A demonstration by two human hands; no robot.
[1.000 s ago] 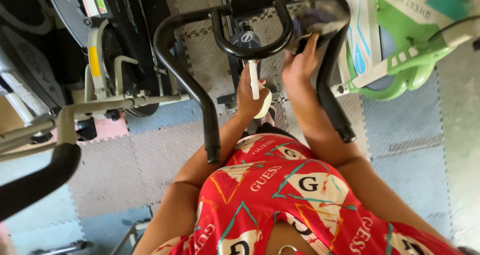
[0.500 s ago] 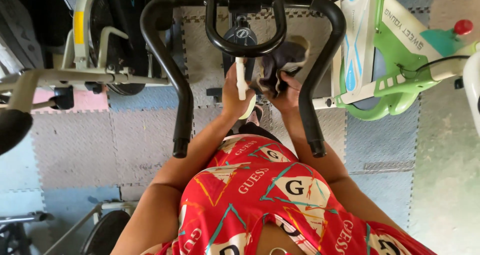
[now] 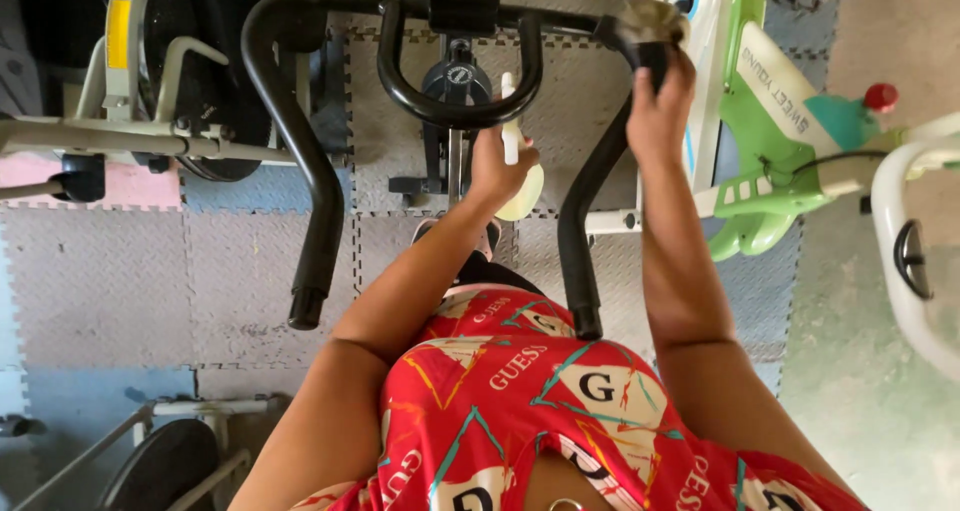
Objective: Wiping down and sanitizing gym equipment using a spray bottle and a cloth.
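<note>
Gripping cloth (image 3: pixel 650 19) above right hand (image 3: pixel 658 111) (on handlebar (image 3: pixel 590 201))

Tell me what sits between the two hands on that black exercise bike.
Head view: between the left hand, holding a pale bottle, and the right hand, pressing a cloth, runs the right handlebar arm.

My one head camera looked steeply down from close above the black handlebars (image 3: pixel 310 171) and foam floor mats (image 3: pixel 120 271).
</note>
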